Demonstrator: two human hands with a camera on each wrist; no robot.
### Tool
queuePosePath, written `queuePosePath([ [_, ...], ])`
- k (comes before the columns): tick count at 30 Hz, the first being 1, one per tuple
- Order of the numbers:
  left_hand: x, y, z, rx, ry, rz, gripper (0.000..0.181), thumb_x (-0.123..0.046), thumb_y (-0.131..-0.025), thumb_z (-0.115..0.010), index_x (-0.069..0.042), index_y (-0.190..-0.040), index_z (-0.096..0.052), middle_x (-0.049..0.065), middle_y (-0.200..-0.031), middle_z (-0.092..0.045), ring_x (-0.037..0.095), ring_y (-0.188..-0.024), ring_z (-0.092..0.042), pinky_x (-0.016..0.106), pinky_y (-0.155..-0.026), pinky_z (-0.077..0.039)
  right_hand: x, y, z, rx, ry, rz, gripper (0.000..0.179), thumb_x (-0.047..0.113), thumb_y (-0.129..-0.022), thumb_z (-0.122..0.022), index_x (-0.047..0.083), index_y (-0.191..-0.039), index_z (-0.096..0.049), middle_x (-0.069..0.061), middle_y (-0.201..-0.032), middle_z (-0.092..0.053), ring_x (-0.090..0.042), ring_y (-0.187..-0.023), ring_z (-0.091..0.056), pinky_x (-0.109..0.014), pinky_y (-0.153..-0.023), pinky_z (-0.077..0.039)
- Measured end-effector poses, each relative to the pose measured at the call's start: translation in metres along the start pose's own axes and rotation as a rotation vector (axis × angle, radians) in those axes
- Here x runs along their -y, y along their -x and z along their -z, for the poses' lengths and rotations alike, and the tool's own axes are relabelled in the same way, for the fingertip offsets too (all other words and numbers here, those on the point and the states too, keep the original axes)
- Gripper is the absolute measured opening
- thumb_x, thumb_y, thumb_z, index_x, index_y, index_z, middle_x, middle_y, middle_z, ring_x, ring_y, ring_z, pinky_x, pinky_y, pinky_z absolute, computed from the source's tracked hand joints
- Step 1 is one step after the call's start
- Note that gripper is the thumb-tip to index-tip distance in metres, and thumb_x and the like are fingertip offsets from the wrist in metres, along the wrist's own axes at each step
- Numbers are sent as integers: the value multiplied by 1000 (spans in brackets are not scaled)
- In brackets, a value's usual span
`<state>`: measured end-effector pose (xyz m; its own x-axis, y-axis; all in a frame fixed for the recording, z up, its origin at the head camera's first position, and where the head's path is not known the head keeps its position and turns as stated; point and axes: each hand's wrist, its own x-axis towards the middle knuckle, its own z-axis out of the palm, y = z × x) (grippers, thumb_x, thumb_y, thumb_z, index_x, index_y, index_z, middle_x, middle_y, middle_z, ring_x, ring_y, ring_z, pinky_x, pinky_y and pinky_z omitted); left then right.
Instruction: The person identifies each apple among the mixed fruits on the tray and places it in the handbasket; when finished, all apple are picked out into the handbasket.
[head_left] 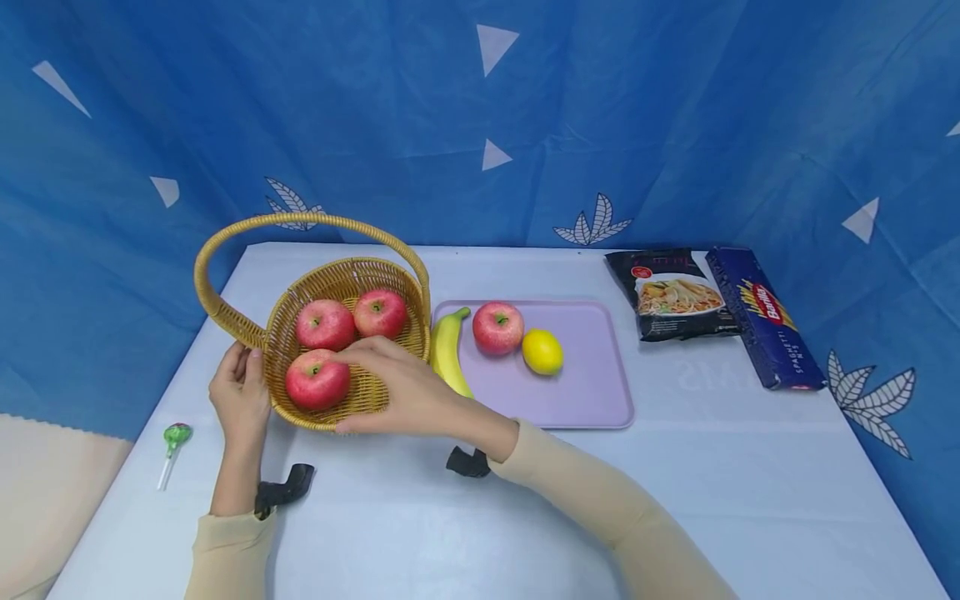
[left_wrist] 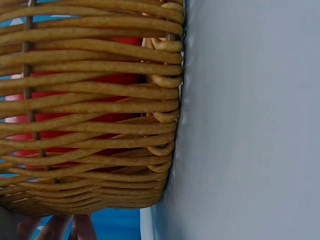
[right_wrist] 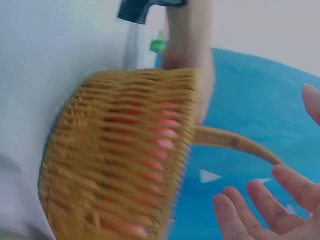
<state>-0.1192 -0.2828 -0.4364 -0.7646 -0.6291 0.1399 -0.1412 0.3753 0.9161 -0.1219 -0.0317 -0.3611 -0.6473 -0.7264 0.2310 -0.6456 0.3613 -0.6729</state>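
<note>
A woven wicker basket [head_left: 348, 271] with a tall arched handle stands on the left of the table. Inside lie three red apples, among them a front apple [head_left: 318, 380]. At the basket's left side, by the foot of the handle, my left hand [head_left: 242, 400] grips the rim with curled fingers; the left wrist view shows only some fingers [left_wrist: 57, 227] below the weave. My right hand [head_left: 408, 387] reaches over the front right of the basket, beside the front apple. Its fingers are spread and hold nothing in the right wrist view.
Right of the basket, a lilac tray [head_left: 592, 392] carries a banana [head_left: 447, 350], another apple [head_left: 498, 327] and a lemon [head_left: 542, 352]. A black food packet [head_left: 678, 296] and a blue spaghetti box [head_left: 765, 321] lie at the back right. A green lollipop [head_left: 176, 437] lies far left.
</note>
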Motion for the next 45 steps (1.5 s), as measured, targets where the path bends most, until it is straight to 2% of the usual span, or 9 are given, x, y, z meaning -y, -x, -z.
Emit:
queuePosePath([
  [5,0,0,1,-2,7,7,39,-30,-104,-45,-22,-141,-54,15,-139,-57,21,-122,-61,33,-99,-54,0,26,27,-62,-57,47,70,37,-78,-82,21,-139,-52,6,-138,-52,-6,-128,-43,-26,-106,-48],
  [14,-2,0,1,6,-3,14,39,-31,-104,-44,-22,-141,-54,13,-138,-58,26,-123,-60,36,-99,-55,-24,64,67,-253,-78,19,69,24,-74,-87,13,-135,-57,-1,-136,-57,-16,-125,-51,-38,-104,-52],
  [21,-3,-1,1,4,-5,0,40,-31,-104,-44,-20,-142,-53,13,-139,-58,25,-123,-60,36,-100,-54,-56,74,91,-395,-220,-11,69,7,-74,-85,8,-136,-55,-11,-133,-58,-29,-118,-58,-53,-97,-56],
  [27,-2,0,0,8,-5,-3,42,-31,-104,-44,-17,-143,-52,13,-139,-58,27,-124,-59,38,-101,-54,-85,76,100,-480,-315,-108,67,1,-79,-79,5,-140,-50,-12,-139,-54,-31,-123,-56,-50,-105,-51],
  [30,-1,0,0,7,3,-4,41,-31,-104,-44,-18,-143,-52,14,-139,-57,26,-123,-59,36,-100,-54,-96,76,102,-500,-343,-162,66,3,-82,-77,7,-141,-49,-10,-142,-53,-30,-125,-54,-48,-108,-50],
  [34,1,1,1,4,6,-22,41,-30,-104,-45,-16,-142,-52,15,-139,-58,27,-124,-59,36,-100,-54,-106,76,102,-496,-323,-228,70,9,-82,-78,13,-144,-46,-7,-146,-49,-28,-128,-52,-48,-110,-47],
  [45,0,1,0,6,11,-30,43,-30,-104,-44,-14,-143,-51,15,-139,-57,30,-126,-57,41,-101,-53,-127,68,96,-395,-238,-433,84,25,-79,-82,19,-150,-38,-5,-153,-40,-28,-135,-44,-50,-117,-39],
])
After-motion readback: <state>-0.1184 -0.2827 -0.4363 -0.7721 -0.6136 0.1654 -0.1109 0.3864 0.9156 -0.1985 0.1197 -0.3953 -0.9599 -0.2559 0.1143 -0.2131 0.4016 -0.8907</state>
